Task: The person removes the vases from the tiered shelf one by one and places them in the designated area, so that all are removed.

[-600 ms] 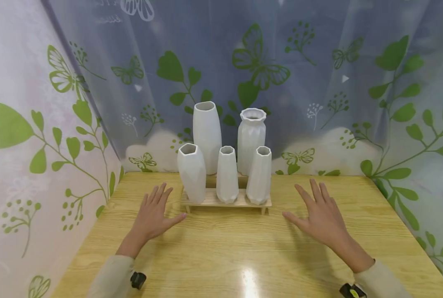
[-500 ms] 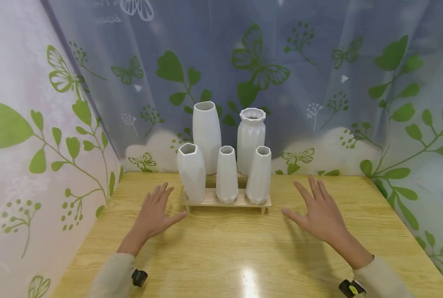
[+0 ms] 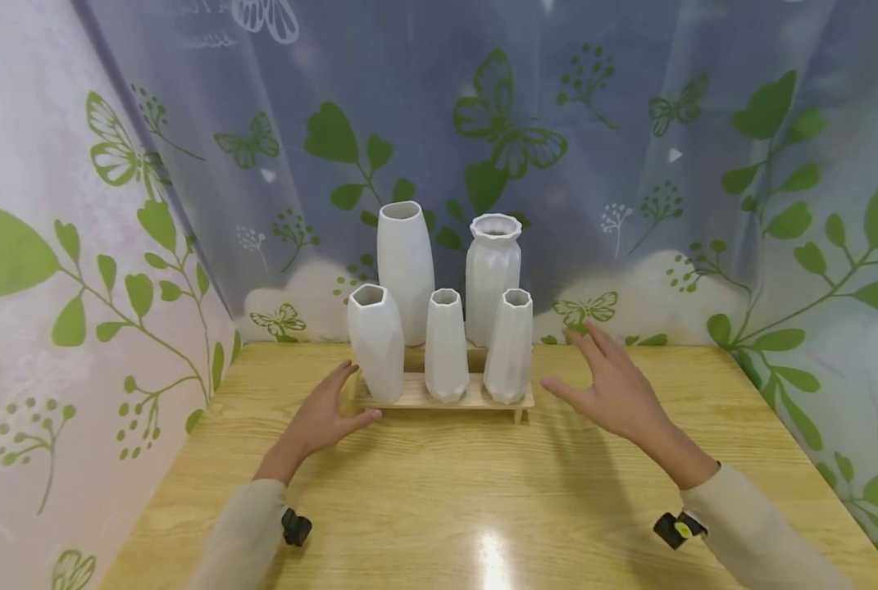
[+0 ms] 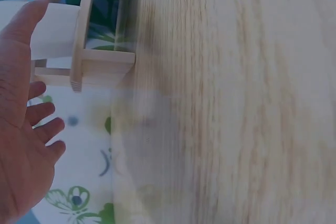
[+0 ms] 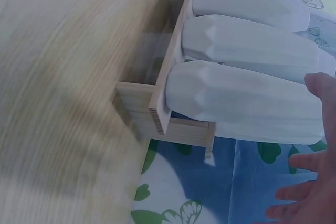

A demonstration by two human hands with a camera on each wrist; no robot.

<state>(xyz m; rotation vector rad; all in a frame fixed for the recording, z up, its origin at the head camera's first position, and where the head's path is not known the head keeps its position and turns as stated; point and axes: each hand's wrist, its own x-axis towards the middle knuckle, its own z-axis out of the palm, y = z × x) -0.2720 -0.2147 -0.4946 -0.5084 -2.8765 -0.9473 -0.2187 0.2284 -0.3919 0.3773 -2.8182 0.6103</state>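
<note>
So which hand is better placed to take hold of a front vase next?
Probably the left hand: its fingertips are almost at the front left vase. The right hand hovers open, clearly apart from the front right vase.

Your left hand [image 3: 325, 419] sits at about 8 o'clock in the head view, fingers straight and together, pointing toward 1 o'clock, thumb spread toward 3 o'clock. It holds nothing. The left wrist view shows the same hand [image 4: 21, 129] with the palm bare and the fingers loosely spread. Your right hand [image 3: 610, 390] sits at about 4 o'clock, raised, fingers extended toward 11 o'clock, thumb toward 9 o'clock, also holding nothing. The right wrist view catches only its fingertips [image 5: 320, 90]. Both forearms are in pale sleeves, each with a small black device at the wrist.
</note>
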